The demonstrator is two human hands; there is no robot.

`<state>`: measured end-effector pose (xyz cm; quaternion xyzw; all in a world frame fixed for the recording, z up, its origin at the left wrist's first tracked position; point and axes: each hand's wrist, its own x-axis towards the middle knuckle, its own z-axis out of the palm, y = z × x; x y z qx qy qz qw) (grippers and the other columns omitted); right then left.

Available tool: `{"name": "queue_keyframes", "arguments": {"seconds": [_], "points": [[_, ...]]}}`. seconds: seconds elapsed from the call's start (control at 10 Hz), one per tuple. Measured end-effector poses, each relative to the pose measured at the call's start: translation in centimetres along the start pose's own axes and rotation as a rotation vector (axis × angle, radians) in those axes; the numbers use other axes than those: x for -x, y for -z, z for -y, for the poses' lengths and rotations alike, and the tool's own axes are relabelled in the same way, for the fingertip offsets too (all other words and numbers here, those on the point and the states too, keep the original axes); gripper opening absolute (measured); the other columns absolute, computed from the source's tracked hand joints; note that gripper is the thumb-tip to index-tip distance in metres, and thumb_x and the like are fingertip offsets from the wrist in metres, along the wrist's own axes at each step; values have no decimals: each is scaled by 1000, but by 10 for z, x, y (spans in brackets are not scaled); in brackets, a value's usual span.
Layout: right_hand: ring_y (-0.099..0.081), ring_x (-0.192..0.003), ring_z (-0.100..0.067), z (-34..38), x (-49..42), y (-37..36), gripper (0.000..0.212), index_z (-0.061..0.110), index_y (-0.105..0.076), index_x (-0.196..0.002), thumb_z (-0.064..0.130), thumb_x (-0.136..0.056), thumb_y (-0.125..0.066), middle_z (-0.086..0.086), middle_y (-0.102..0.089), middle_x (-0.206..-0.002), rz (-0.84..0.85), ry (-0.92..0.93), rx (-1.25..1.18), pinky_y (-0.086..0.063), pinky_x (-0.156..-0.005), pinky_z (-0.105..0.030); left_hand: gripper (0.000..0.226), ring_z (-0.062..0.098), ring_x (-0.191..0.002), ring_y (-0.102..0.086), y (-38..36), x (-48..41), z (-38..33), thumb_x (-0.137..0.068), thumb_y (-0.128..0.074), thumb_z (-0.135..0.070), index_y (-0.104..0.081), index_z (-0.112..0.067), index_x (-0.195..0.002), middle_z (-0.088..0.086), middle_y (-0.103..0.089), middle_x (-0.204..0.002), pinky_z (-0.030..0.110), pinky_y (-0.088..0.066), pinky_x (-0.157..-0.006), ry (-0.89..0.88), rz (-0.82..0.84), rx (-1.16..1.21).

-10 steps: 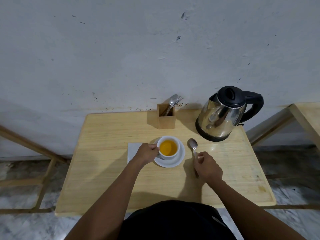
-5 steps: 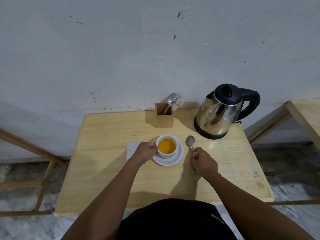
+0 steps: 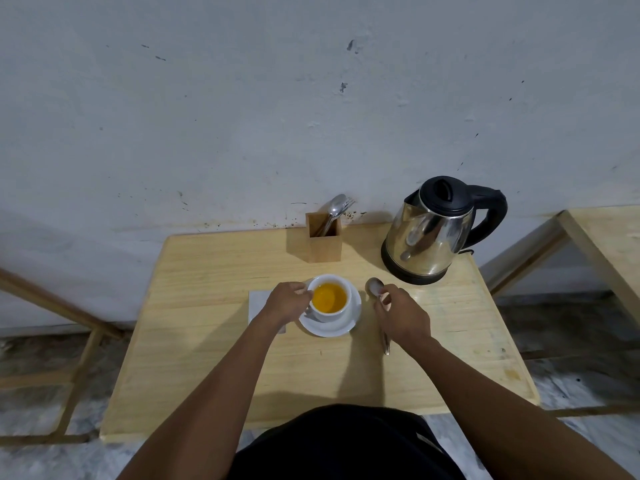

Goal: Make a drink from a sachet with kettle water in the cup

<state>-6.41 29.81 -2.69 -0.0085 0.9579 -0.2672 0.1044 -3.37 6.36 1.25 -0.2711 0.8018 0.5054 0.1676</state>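
A white cup (image 3: 341,308) holding orange drink stands on a white saucer (image 3: 341,328) in the middle of the wooden table (image 3: 207,341). My left hand (image 3: 285,303) grips the cup's left side. My right hand (image 3: 401,315) is closed on a metal spoon (image 3: 374,286) just right of the saucer; the bowl points away from me and the handle tip sticks out behind my wrist, low over the table. A steel kettle (image 3: 429,237) with a black lid and handle stands at the back right. A pale flat sachet or paper (image 3: 258,301) lies under my left hand.
A wooden holder (image 3: 323,242) with a spoon and fork stands at the back by the wall, left of the kettle. A second wooden table (image 3: 609,251) is at the right. Wooden frame rails (image 3: 52,306) run at the left over a marble floor.
My right hand with the spoon has drawn a little nearer the saucer and the spoon sits lower. My left hand stays on the cup. The head camera has shifted slightly.
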Motion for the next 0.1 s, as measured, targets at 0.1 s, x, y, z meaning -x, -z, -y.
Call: {"name": "queue_keyframes", "arguments": {"seconds": [0.1], "points": [[-60,-88,-12,20,-9,17,23,30,-58,-113,38,-92,-54,7,-62,-105,-53,115,-107,-45,-72,-30,47,24,-123,-55,9,3,-18,-90,-58,-32,-55,-13,-133,9,-57,-138,28,-42,-95,-88,-70,-95]]}}
